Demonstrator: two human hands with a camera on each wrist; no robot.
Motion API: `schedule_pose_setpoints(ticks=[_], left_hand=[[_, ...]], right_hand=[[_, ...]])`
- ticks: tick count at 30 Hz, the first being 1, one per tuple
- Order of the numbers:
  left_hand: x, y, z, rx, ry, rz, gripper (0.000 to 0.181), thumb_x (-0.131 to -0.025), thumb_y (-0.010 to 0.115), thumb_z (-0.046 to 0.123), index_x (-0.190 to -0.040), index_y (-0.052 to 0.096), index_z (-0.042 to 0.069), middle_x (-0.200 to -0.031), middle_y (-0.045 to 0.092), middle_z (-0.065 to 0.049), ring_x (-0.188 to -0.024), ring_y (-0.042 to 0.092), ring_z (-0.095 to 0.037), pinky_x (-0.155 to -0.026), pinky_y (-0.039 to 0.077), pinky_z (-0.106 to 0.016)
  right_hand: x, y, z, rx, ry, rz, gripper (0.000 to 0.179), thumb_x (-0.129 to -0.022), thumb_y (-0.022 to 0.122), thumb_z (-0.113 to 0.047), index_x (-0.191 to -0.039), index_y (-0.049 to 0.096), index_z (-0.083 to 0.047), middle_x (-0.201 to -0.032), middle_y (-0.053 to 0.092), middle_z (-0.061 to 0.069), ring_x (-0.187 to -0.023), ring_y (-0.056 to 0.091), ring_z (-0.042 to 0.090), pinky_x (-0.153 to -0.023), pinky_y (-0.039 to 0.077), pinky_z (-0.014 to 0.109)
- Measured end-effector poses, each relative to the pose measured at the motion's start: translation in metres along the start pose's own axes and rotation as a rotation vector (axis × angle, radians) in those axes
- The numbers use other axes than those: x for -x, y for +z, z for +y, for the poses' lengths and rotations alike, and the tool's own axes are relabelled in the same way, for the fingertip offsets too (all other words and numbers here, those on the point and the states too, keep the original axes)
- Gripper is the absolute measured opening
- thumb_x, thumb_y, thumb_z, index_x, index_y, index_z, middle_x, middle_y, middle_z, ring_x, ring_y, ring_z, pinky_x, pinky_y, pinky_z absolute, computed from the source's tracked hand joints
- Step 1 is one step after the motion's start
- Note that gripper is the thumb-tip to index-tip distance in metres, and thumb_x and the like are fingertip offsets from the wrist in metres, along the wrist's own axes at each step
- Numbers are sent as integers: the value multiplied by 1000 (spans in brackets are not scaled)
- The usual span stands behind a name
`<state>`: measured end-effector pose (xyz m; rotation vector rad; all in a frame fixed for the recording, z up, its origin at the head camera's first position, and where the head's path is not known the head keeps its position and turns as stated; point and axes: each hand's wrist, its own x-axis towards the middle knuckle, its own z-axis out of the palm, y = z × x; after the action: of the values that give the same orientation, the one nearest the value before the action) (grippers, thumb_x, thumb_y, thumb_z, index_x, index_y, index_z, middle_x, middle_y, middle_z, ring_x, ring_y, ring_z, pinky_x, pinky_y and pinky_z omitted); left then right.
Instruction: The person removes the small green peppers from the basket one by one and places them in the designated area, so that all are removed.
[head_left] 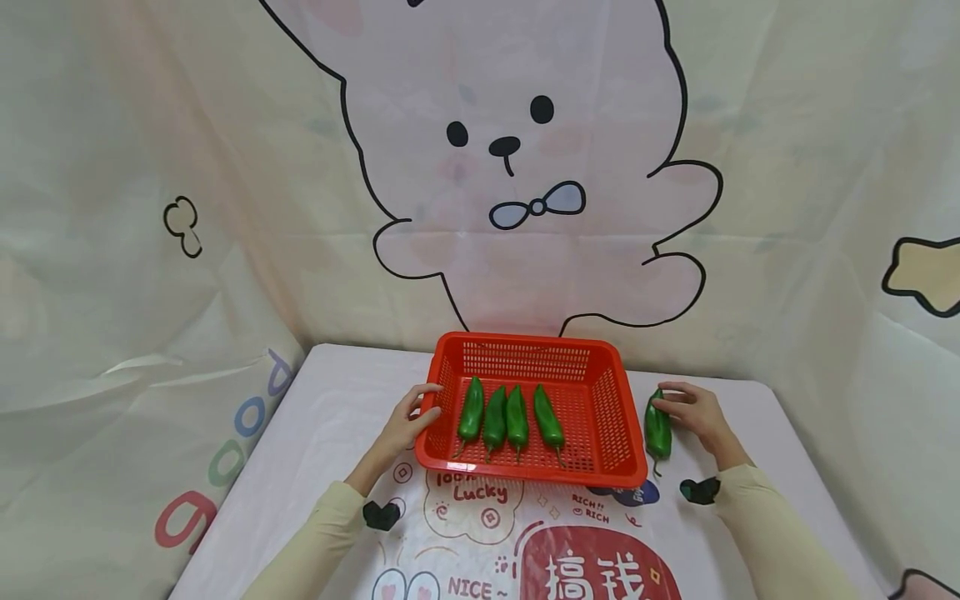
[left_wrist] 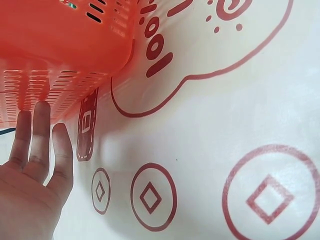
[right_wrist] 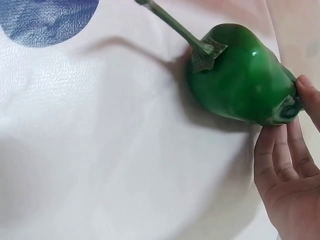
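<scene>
A red plastic basket [head_left: 600,417] stands on the table, with several green chili peppers [head_left: 517,421] lying side by side in it. My left hand [head_left: 405,419] holds the basket's left rim. The left wrist view shows three fingers [left_wrist: 42,132] against the outside of the basket wall [left_wrist: 60,50]; the thumb is out of that view. To the right of the basket, my right hand [head_left: 696,412] pinches another green chili pepper [head_left: 657,433] near its far tip. In the right wrist view this pepper [right_wrist: 240,75] lies between thumb and fingers, its stem pointing away from the hand.
A white printed cloth [head_left: 360,375] with red lettering covers the table. Behind the basket rises a cloth backdrop [head_left: 510,275] with a cartoon animal. Dark heart-shaped patches [head_left: 381,516] show beside both wrists.
</scene>
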<state>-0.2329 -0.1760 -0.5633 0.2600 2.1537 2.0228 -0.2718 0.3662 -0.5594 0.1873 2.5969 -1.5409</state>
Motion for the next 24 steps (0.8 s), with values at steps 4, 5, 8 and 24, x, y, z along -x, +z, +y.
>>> schedule_pose_setpoints(ticks=[4, 5, 8, 24], left_hand=[[-1, 0, -2, -1, 2, 0, 40, -104, 58, 8, -142, 49, 15, -136, 49, -29, -108, 60, -50, -77, 60, -49], [-1, 0, -2, -1, 4, 2, 40, -104, 58, 8, -142, 49, 15, -135, 49, -29, -108, 60, -50, -77, 60, -49], [-1, 0, -2, -10, 4, 7, 40, -104, 58, 9, -142, 49, 15, -134, 50, -28, -108, 60, -50, -77, 60, -50], [9, 4, 24, -3, -38, -9, 43, -103, 60, 10, -144, 46, 8, -136, 46, -34, -114, 52, -60, -85, 54, -61]], right_hand=[[0, 0, 0, 17, -3, 4, 61, -98, 72, -26, -144, 49, 6, -138, 50, 35, -119, 57, 44, -91, 56, 40], [-1, 0, 0, 19, -7, 3, 61, -98, 72, -27, -144, 49, 6, -138, 50, 35, -118, 57, 44, -91, 56, 39], [-2, -1, 1, 22, -10, -3, 63, -97, 72, -28, -144, 49, 6, -138, 50, 36, -119, 56, 45, -91, 56, 40], [3, -12, 1, 23, -71, -25, 59, -99, 70, -27, -141, 50, 8, -137, 51, 34, -111, 64, 32, -87, 58, 35]])
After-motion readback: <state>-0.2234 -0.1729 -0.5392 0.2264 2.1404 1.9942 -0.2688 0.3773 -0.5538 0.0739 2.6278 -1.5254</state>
